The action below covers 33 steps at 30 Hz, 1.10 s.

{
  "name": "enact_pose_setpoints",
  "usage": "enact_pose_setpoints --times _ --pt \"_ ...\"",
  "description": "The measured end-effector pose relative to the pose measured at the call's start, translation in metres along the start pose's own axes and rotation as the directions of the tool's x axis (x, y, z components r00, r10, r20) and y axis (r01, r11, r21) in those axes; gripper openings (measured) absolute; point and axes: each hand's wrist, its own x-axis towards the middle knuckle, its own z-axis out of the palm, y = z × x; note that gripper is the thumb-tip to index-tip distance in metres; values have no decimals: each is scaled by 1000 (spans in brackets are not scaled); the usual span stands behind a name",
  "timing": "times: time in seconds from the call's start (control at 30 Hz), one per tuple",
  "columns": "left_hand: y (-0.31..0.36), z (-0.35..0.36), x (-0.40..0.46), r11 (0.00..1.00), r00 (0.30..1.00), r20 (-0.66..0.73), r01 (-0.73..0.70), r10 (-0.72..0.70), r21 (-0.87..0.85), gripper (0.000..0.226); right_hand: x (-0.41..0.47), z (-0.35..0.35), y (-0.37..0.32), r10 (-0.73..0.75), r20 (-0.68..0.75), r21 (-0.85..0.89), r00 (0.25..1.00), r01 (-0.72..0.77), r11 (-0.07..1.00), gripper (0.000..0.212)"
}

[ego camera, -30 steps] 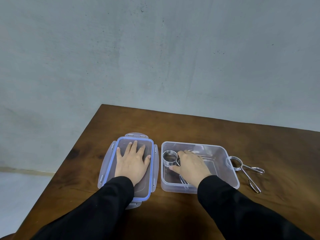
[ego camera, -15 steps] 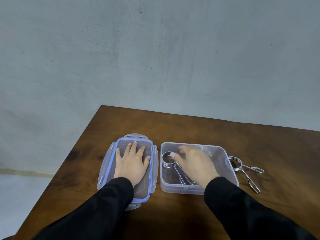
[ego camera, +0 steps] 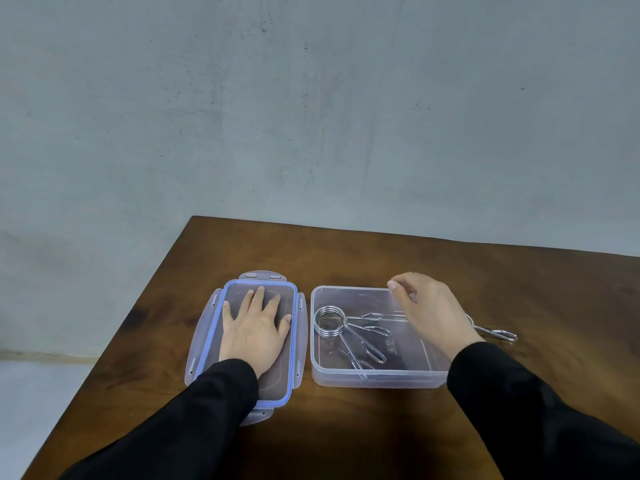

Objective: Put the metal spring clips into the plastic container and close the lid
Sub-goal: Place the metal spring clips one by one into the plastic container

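A clear plastic container [ego camera: 346, 374] stands open on the wooden table. Metal spring clips [ego camera: 330, 322] lie inside it at the left, coils together and handles fanned toward the front right. Another spring clip [ego camera: 497, 333] lies on the table just right of the container, its coil hidden behind my wrist. My right hand [ego camera: 431, 311] hovers over the container's right half, fingers loosely apart and empty. The lid [ego camera: 294, 327], clear with a blue seal, lies flat to the container's left. My left hand [ego camera: 254, 329] rests flat on it, fingers spread.
The brown wooden table [ego camera: 381, 258] ends at a left edge near the lid and a far edge by the grey wall. A pale floor shows at the lower left.
My right hand let go of the clip inside the container, lifted out and moved right, toward the clip on the table. The left hand stayed on the lid.
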Motion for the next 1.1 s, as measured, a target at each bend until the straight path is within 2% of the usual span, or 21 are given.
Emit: enact_pose_setpoints --times 0.2,0.33,0.5,0.6,0.67,0.73,0.83,1.1 --pt "1 0 1 1000 1000 0 -2 2 -1 60 -1 -7 23 34 -41 44 999 -32 999 27" --pt "0 0 1 1000 1000 -1 -3 3 -2 60 0 -16 48 149 -118 56 982 -143 988 29" --pt "-1 2 2 1000 1000 -4 -2 2 -1 61 -1 -20 90 298 -100 -43 949 -304 952 41" --pt "-1 3 2 1000 1000 -3 -3 3 7 60 -6 -15 112 436 -25 -150 900 -434 888 56" --pt "-1 3 3 1000 1000 -6 -3 3 10 60 -10 -10 123 495 39 -262 868 -469 843 66" --pt "-1 3 2 1000 1000 -12 -1 2 9 61 -14 -5 133 495 65 -325 867 -450 832 62" --pt "1 4 1 1000 1000 -9 -2 2 11 60 -20 1 142 472 24 -379 881 -429 820 49" --pt "-4 2 1 1000 1000 -4 9 -9 18 60 -18 8 142 423 -19 -358 906 -401 843 32"
